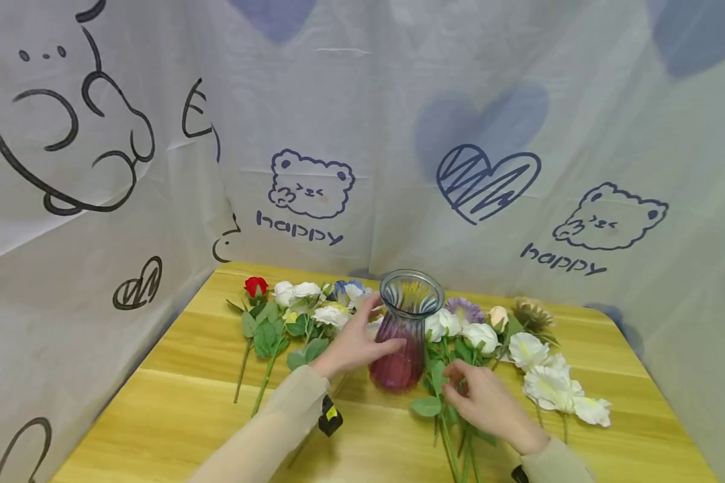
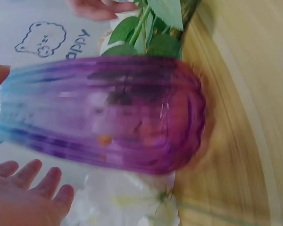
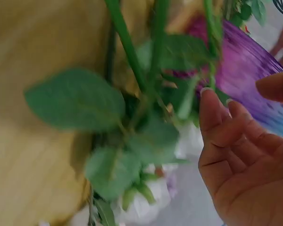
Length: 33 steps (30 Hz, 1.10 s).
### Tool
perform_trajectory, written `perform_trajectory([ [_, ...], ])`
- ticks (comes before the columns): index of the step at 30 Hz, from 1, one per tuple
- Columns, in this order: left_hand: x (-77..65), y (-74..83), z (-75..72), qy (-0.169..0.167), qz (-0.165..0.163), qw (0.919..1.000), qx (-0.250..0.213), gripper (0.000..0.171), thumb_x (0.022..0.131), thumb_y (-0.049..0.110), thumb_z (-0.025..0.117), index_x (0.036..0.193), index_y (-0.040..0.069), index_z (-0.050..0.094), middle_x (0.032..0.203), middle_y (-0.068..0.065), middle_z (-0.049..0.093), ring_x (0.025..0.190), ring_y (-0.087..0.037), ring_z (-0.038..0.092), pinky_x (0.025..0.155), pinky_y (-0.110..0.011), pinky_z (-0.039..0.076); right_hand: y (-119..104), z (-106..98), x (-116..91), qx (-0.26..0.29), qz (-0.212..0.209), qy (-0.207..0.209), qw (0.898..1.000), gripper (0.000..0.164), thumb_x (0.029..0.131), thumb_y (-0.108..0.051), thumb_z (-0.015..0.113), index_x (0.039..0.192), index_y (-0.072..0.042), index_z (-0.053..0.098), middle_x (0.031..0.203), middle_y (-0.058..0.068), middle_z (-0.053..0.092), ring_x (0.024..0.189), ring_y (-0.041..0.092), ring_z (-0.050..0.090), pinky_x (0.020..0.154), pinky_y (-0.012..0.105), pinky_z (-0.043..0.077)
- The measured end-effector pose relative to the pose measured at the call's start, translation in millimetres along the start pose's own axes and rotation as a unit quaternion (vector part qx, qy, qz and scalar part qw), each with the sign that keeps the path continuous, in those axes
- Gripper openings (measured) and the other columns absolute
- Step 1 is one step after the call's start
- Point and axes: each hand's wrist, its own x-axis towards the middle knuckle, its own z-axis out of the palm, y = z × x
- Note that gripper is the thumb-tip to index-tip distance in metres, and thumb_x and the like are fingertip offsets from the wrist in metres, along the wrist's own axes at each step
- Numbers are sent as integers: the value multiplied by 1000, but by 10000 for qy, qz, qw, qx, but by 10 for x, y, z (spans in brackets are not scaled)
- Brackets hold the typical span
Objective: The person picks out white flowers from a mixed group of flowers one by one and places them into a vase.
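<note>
A ribbed glass vase, clear at the rim and purple-pink below, stands upright on the table. My left hand is at its left side, thumb across the front and fingers spread behind the neck. In the left wrist view those fingers are straight and apart from the glass. Right of the vase, my right hand hovers by the green stems and leaves of white roses. Its fingers are loosely bent beside the leaves, thumb apart, with nothing gripped.
Left of the vase lie a red rose, white flowers and a blue one. On the right are a purple flower, a beige flower and large white blooms. A printed curtain encloses the wooden table.
</note>
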Motion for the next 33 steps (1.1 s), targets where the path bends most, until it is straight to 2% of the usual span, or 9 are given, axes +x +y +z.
perform_trajectory([
  [3, 63, 12, 109, 64, -16, 9998, -161, 89, 72, 40, 80, 144, 25, 30, 140, -6, 44, 127, -28, 43, 101, -53, 39, -6, 97, -13, -43, 112, 12, 9999, 4, 87, -14, 62, 89, -11, 60, 64, -8, 54, 48, 4, 46, 44, 21, 40],
  [6, 141, 31, 205, 138, -46, 9996, -246, 92, 68, 41, 82, 143, 23, 30, 136, -4, 48, 124, -23, 46, 102, -48, 39, -6, 112, -67, -99, 287, 23, 9995, 9, 84, -15, 64, 81, -15, 55, 58, -8, 48, 46, 5, 40, 42, 21, 36],
  [10, 200, 29, 276, 263, -68, 9994, -194, 94, 66, 41, 83, 142, 19, 32, 132, -4, 53, 120, -21, 50, 102, -46, 40, 3, 136, -155, 7, 257, -185, 9995, 12, 83, -18, 66, 77, -15, 56, 60, -9, 50, 49, 5, 43, 45, 21, 41],
  [16, 224, 10, 327, 333, 15, 9992, -234, 82, 70, 36, 81, 138, 16, 38, 127, -3, 56, 116, -20, 53, 100, -46, 43, 28, 226, -239, 118, 138, -484, 9987, 25, 85, -28, 68, 66, -16, 56, 57, -10, 52, 48, 3, 43, 44, 21, 41],
  [23, 186, -27, 293, 250, -141, 9994, -195, 77, 72, 36, 79, 135, 13, 42, 123, -5, 59, 112, -23, 56, 97, -51, 43, 56, 294, -275, 563, 579, -1271, 9886, 38, 83, -41, 69, 55, -17, 59, 44, -14, 45, 37, 1, 36, 37, 19, 35],
  [26, 167, -62, 249, 252, -101, 9995, -138, 75, 71, 38, 80, 133, 13, 44, 122, -5, 59, 111, -23, 56, 96, -49, 44, 64, 310, -290, 661, 660, -1461, 9848, 39, 81, -42, 71, 52, -17, 60, 42, -13, 46, 34, 1, 37, 37, 21, 40],
  [30, 137, -107, 182, 300, 120, 9994, -149, 73, 72, 37, 80, 131, 13, 44, 120, -5, 60, 111, -21, 57, 97, -45, 45, 86, 321, -298, 985, 742, -1572, 9798, 33, 82, -38, 71, 57, -16, 65, 44, -7, 53, 33, 4, 44, 43, 26, 50],
  [32, 90, -30, 136, 311, 198, 9990, -260, 71, 73, 30, 79, 131, 10, 44, 120, -8, 60, 111, -23, 57, 98, -46, 44, 106, 324, -297, 1212, 725, -1613, 9768, 30, 83, -35, 70, 61, -15, 68, 47, -3, 57, 34, 5, 47, 46, 26, 53],
  [33, 87, -42, 132, 321, 221, 9988, -285, 72, 74, 31, 79, 132, 10, 43, 121, -8, 59, 111, -23, 57, 99, -46, 44, 112, 322, -300, 1331, 711, -1637, 9749, 28, 84, -33, 69, 63, -14, 68, 49, -1, 58, 34, 7, 49, 48, 27, 54],
])
